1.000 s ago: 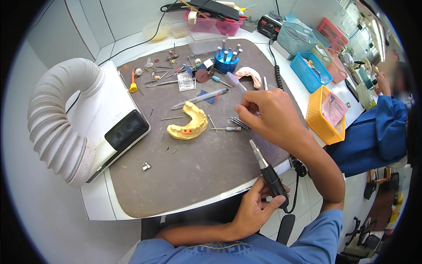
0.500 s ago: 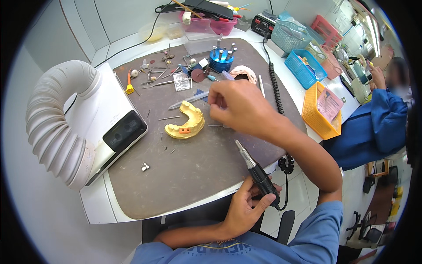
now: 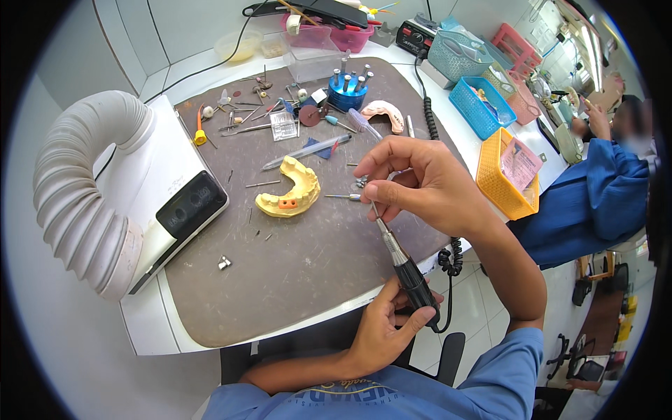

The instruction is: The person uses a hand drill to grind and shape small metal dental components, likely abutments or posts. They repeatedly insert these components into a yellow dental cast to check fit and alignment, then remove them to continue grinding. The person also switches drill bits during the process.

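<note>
My left hand (image 3: pixel 381 332) is wrapped around the black body of a rotary handpiece (image 3: pixel 413 280), whose silver nose points up and away from me. At that nose, the thumb and fingers of my right hand (image 3: pixel 430 185) pinch a thin metal bur (image 3: pixel 376 211); its lower end meets the handpiece tip. To the left of the right hand, a yellow dental cast (image 3: pixel 306 187) with an orange-red section lies on the brown mat (image 3: pixel 294 280). Another bur (image 3: pixel 341 197) lies between the cast and my right fingers. Beyond the hand sits a pink horseshoe-shaped piece (image 3: pixel 387 109).
A blue bur stand (image 3: pixel 347 94) and several loose burs and discs occupy the mat's far side. A ribbed white hose (image 3: pixel 70 182) arches over a white unit at left. Baskets, including a yellow one (image 3: pixel 509 175), line the right. A person in blue (image 3: pixel 588 178) works beyond.
My right hand has come down and nearer, from above the mat to the handpiece tip, and now shows a bur between its fingers. The left hand keeps its hold on the handpiece.
</note>
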A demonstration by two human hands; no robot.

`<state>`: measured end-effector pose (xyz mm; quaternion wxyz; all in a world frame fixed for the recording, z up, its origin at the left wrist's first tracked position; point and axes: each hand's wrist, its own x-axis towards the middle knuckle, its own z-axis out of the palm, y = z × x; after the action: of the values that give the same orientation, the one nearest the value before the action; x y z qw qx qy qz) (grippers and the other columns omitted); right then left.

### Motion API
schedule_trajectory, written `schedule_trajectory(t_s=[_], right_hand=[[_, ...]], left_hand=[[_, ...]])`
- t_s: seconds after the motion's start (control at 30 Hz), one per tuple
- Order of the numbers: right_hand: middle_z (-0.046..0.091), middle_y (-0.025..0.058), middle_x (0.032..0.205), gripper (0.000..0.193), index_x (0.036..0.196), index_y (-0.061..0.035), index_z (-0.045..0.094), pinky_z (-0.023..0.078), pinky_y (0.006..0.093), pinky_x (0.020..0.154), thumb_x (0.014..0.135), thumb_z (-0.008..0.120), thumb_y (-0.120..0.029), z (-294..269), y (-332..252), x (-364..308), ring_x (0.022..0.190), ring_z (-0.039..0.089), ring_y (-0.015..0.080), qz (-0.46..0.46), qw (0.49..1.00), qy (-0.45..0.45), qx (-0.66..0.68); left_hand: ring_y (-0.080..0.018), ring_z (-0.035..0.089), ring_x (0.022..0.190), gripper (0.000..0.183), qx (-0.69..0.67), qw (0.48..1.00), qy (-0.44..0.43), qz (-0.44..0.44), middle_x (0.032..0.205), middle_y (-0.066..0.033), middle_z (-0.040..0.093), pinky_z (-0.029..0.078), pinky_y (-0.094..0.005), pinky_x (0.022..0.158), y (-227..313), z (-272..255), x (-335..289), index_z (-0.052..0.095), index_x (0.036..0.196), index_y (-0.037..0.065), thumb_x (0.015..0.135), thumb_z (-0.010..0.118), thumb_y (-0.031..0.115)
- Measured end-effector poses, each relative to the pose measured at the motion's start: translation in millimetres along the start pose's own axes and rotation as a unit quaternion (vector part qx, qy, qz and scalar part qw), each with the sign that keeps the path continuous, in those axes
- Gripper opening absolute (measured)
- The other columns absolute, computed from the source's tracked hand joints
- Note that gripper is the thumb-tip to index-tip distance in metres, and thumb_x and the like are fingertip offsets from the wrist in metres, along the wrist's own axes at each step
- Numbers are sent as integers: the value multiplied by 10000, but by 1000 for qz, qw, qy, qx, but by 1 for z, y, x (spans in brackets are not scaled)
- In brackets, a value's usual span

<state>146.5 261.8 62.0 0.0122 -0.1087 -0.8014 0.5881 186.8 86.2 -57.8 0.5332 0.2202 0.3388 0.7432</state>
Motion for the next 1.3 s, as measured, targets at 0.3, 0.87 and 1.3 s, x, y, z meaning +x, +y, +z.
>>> schedule_trajectory(t_s=[0.3, 0.87, 1.3], right_hand=[[696, 56, 852, 161, 1022, 20, 659, 565, 234, 674, 901, 661, -86, -5, 4, 1, 764, 672, 95, 25, 998, -62, 5], [704, 77, 862, 189, 1018, 32, 687, 554, 248, 709, 900, 667, -114, -11, -4, -13, 762, 679, 106, 37, 998, 25, -44], [561, 55, 559, 543, 684, -14, 590, 415, 300, 484, 643, 871, -477, 20, -6, -54, 495, 565, 174, 14, 885, 33, -464]], left_hand=[[-209, 616, 1079, 469, 0, 1000, 1, 1, 1145, -190, 632, 478, -361, 976, 2, 0, 0, 389, 1336, -3, 957, 637, 119], [-202, 626, 1080, 487, -3, 1000, 10, -10, 1141, -179, 639, 495, -312, 886, 6, 5, 0, 388, 1358, 3, 965, 633, 152], [-168, 589, 1142, 428, -32, 999, 25, 7, 1161, -89, 583, 534, -296, 893, -2, 5, 1, 427, 1315, 16, 947, 637, 76]])
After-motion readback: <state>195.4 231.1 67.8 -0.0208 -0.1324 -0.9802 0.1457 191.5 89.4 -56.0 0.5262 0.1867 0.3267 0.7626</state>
